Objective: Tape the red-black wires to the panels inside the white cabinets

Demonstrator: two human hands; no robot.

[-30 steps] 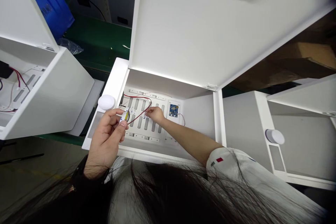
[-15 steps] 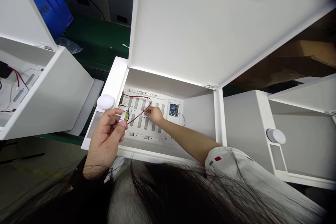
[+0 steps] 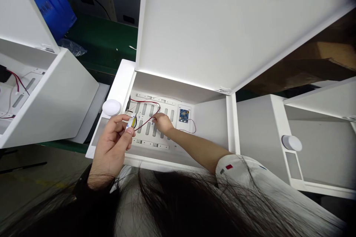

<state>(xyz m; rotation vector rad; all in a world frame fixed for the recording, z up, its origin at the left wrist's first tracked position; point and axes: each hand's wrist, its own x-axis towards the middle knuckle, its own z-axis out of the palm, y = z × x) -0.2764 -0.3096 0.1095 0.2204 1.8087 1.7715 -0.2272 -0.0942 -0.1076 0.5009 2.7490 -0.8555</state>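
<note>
My left hand (image 3: pixel 114 142) is closed, pinching a small white piece with a yellow strip (image 3: pixel 132 121) between thumb and fingers; its kind is not clear. Further in, over the slotted floor (image 3: pixel 142 139) of an open white box, my right hand (image 3: pixel 163 122) is closed with its fingertips drawn together. What those fingertips hold, if anything, is too small to make out. Red and black wires (image 3: pixel 145 102) curve across the floor and pass close to both hands. Right of my right hand, a blue circuit board (image 3: pixel 184 116) is mounted inside the box, with a thin wire hanging from it.
The box's big white lid (image 3: pixel 200 29) stands raised behind. Another open white box (image 3: pixel 63 96) with wires is at left, and a third white box (image 3: pixel 278 137) at right. A blue bin (image 3: pixel 48 2) and crumpled clear plastic (image 3: pixel 72 47) rest on the green bench (image 3: pixel 108 40).
The thin wire below the circuit board now spreads further left toward my right forearm. My right hand has shifted very slightly; my left hand keeps its grip in the same place.
</note>
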